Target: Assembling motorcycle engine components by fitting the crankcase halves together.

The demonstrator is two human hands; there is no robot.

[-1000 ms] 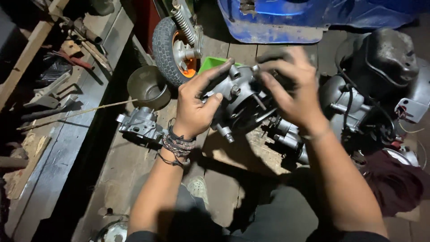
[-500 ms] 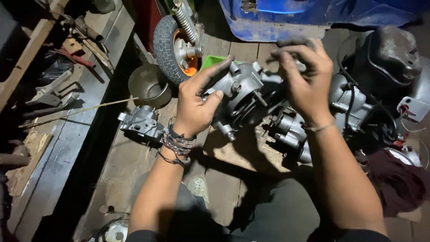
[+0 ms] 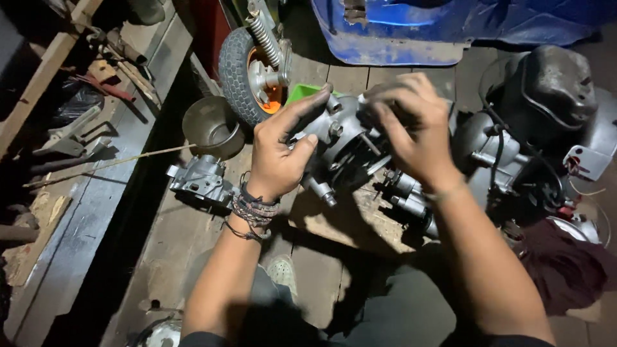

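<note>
Both hands are on 1 grey cast-metal engine casing (image 3: 344,144), held up above the wooden plank floor (image 3: 193,257) near its middle, in front of the person's knees. The left hand (image 3: 276,154) wraps the casing's left side, fingers spread along its top and thumb pressed against its near face, so it carries the weight. The right hand (image 3: 414,132) lies over the casing's right end with fingers curled down on the top edge; whether they pinch a small part there or only press the casing cannot be told, since the fingertips are blurred.

The step in hand looks like turning and checking the casing, or working a fitting at its upper right. The next move would seem to call for a steady left-hand hold while the right fingers work, with care for the studs that stick out below.

About it: a second grey metal casing half (image 3: 199,180) lies on the floor left of the left wrist, a dull metal bowl (image 3: 212,125) just behind that, a small rubber wheel with an orange hub (image 3: 247,71) toward the far edge, and a dark engine block with hoses (image 3: 514,148) at the right edge
</note>
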